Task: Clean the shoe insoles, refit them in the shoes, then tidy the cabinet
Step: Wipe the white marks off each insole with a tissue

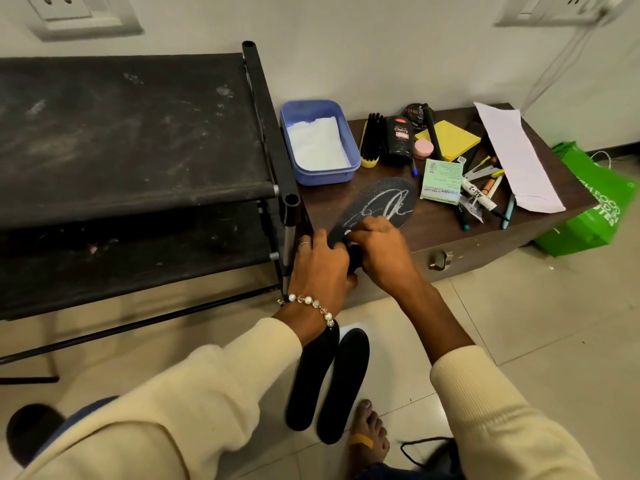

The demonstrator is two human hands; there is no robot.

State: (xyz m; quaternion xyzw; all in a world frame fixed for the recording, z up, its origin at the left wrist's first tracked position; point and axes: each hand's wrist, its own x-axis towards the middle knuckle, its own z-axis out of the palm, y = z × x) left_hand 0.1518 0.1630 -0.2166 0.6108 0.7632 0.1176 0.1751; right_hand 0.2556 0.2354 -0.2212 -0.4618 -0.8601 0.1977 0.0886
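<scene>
A black insole (pixel 379 206) lay near the desk's (pixel 485 233) front left corner, its long axis running diagonally, toe toward the back right, heel over the front edge. The left hand (pixel 320 268) gripped the heel; the right hand (pixel 379 251) pinched something small against it. Two more insoles (pixel 329 379) lay side by side on the floor.

Green bag (pixel 595 202) — on floor (beside chest (pixel 485 251)).

Black insole (pixel 379 206) scrawled with white lines, blue tub (pixel 349 147), yellow pad (pixel 453 138), green bag (pixel 595 209).
</scene>
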